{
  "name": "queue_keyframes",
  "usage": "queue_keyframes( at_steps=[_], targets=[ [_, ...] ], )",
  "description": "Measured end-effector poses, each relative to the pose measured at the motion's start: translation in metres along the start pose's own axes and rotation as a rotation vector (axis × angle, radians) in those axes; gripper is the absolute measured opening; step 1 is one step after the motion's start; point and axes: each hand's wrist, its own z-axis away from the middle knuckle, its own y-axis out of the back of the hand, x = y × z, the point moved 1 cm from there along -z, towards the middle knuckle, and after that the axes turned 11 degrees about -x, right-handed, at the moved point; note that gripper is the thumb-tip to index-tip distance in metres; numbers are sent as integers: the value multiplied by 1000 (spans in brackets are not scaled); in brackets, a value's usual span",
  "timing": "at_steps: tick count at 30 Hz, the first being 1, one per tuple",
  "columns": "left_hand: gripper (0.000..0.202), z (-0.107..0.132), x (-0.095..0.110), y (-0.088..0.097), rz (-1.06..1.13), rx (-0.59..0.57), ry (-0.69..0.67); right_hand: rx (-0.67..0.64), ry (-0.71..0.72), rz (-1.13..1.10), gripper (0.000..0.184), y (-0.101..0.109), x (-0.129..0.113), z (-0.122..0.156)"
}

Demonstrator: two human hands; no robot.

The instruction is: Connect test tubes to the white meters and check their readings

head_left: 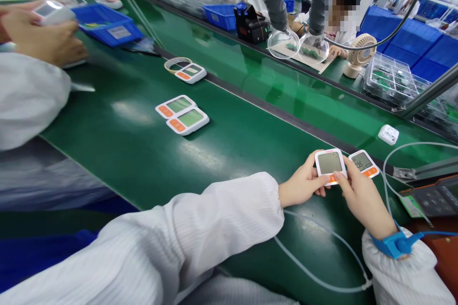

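Note:
My left hand (303,182) and my right hand (361,198) both grip one white device (329,164) with a grey screen and an orange strip, held just above the green belt (143,147). The left fingers clasp its left edge. The right thumb and fingers pinch its lower right corner. A second device (364,162) of the same kind lies right behind my right hand, its screen showing digits. A blue wrist strap (393,243) with a cord circles my right wrist.
Two devices (182,114) lie side by side mid-belt, another (191,73) by a tape ring (176,63) farther off. A co-worker's hand (43,33) at left holds a device near a blue tray (107,24). A small fan (360,52), component trays (391,78) and a white plug (388,134) lie across the divider.

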Motion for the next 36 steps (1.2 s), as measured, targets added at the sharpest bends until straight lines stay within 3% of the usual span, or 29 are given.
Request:
queue_keyframes(
  at_steps=[36],
  targets=[
    [72, 1, 3, -1, 34, 23, 0, -23, -31, -19, 48, 0, 2, -1]
  ],
)
